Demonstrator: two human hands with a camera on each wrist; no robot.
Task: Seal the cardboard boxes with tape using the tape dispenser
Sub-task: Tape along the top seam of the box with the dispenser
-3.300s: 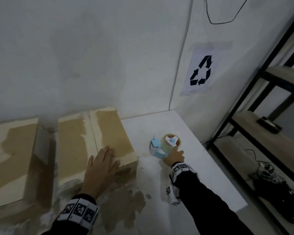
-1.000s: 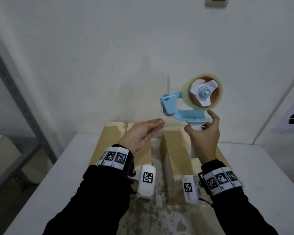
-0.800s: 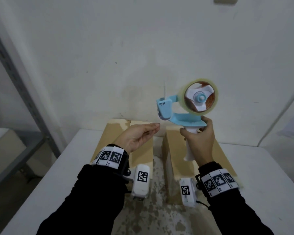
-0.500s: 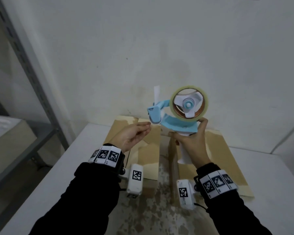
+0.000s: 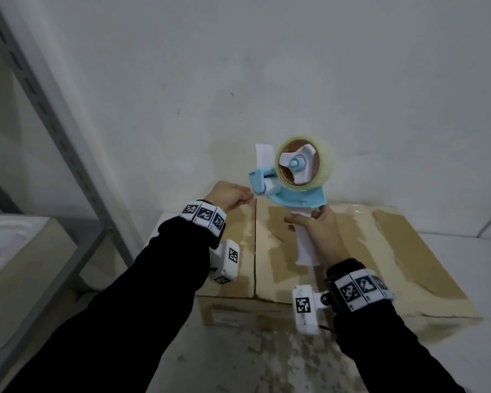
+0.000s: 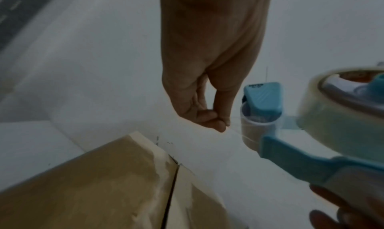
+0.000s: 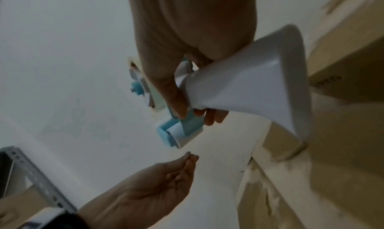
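- Above the cardboard boxes [image 5: 338, 251] on the white table [image 5: 465, 251], the right hand [image 5: 315, 228] holds a blue-and-white tape dispenser [image 5: 292, 182] in the air, fingers and thumb wrapped round its white handle just under the blue frame.
- The roll of clear tape [image 5: 305, 160] sits upright on the dispenser's hub, and a white tab stands up from the blue front end.
- The left hand [image 5: 230, 194] is just beside that front end, thumb and fingertips [image 6: 216, 122] pressed together; the left wrist view shows a faint clear strip running from them to the front roller, so they seem to be pinching the free end of the tape, though the strip is too thin to be sure.
- Two boxes lie side by side, pushed against the wall; the near box's flaps are shut, with a dark open seam [image 5: 255, 245] running down the middle.
- Glossy patches show on the box tops, but I cannot tell whether any are fresh tape.
- My reading: the job is at its start, with the tape end being drawn out and no strip yet laid along the seam; sealing of both boxes looks to be left.
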